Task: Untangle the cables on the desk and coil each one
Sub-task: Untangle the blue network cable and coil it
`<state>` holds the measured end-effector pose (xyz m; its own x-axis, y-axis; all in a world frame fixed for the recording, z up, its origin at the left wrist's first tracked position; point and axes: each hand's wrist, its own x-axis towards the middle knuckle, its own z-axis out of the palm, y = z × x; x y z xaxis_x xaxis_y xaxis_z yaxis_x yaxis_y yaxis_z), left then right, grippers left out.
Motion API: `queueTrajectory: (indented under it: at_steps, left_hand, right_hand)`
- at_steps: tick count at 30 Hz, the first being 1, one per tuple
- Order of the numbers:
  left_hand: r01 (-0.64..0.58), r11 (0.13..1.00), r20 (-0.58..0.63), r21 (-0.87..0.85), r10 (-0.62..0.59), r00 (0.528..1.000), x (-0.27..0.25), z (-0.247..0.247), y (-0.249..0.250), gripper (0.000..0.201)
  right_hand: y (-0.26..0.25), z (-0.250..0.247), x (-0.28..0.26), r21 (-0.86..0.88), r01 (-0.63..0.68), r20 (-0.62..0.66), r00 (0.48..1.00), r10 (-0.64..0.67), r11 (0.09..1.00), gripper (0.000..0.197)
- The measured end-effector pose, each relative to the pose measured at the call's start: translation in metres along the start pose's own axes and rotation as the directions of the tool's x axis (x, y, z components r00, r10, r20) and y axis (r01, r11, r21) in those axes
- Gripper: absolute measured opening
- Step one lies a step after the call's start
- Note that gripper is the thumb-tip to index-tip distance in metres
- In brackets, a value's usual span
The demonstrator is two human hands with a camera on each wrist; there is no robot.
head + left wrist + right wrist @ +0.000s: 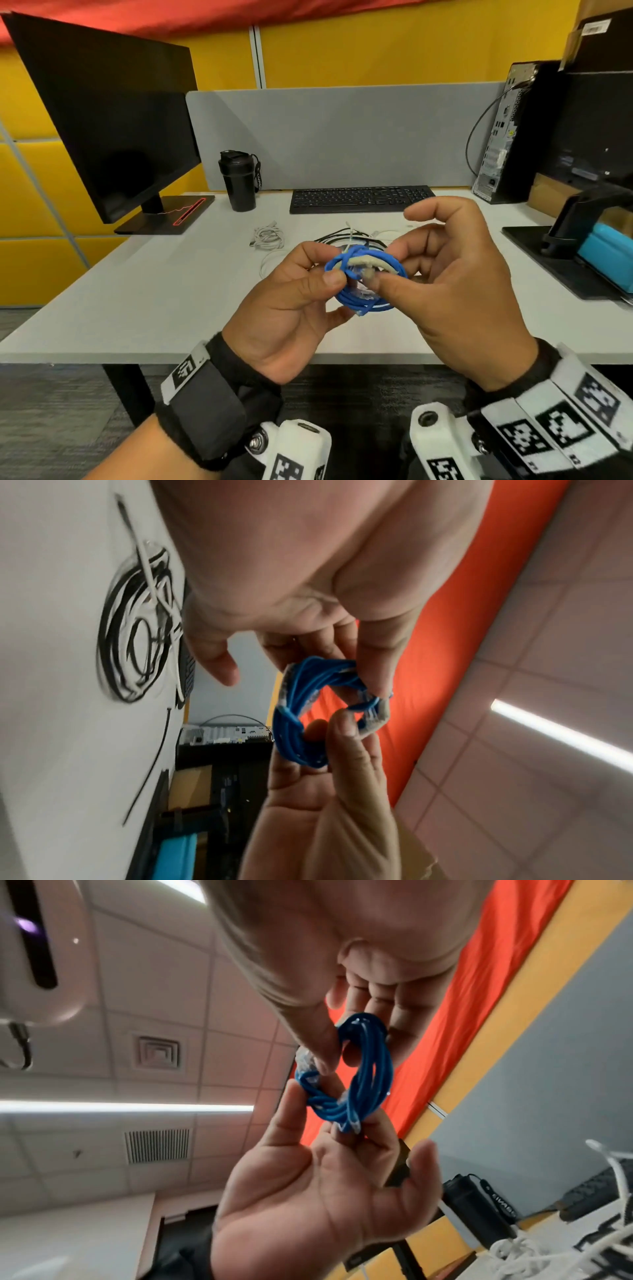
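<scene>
No readable text; bottle [239, 181] strap lettering too blurred.

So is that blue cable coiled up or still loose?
Coiled: the blue cable forms a small ring of several loops, pinched by both hands above the desk.

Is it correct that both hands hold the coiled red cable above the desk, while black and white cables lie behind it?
Not quite: the coiled cable is blue, not red, as the head view shows. The left hand and right hand hold it above the desk; the black and white cables lie behind.
</scene>
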<state>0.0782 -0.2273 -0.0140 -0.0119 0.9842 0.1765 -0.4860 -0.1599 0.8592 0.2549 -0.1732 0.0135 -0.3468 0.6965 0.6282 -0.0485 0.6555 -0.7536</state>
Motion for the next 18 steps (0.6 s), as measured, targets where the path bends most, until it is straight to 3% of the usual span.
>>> queueTrajectory:
  at_steps: [2,6,9,12,15,18]
  left_hand:
    - [-0.042,0.992,-0.006,0.122,0.043,0.999,0.000,0.000,0.002,0.017]
    - [-0.137,0.939,-0.006,0.315,0.146,0.989,-0.001,0.004,0.001,0.022]
    - [-0.203,0.887,-0.027,0.415,0.235,0.972,-0.002,0.011,-0.004,0.014]
    - [-0.251,0.800,-0.058,0.544,0.334,0.941,-0.003,0.013,-0.009,0.023]
    - [-0.285,0.791,-0.074,0.541,0.383,0.921,-0.003,0.014,-0.009,0.020]
    - [-0.283,0.806,-0.057,0.520,0.363,0.930,-0.003,0.010,-0.006,0.018]
  right_hand:
    - [-0.001,0.002,-0.002,-0.072,0.016,-0.006,1.000,-0.017,0.997,0.060]
    - [0.006,0.005,-0.005,-0.207,0.014,-0.020,1.000,-0.019,0.978,0.054]
    - [0.010,0.006,-0.006,-0.235,-0.021,-0.070,0.998,0.004,0.972,0.044]
    - [0.011,0.007,-0.007,-0.273,-0.021,-0.084,0.996,-0.002,0.962,0.034]
    - [0.012,0.008,-0.008,-0.305,-0.014,-0.082,0.997,-0.012,0.952,0.031]
    - [0.009,0.004,-0.004,-0.265,-0.022,-0.023,1.000,0.016,0.964,0.022]
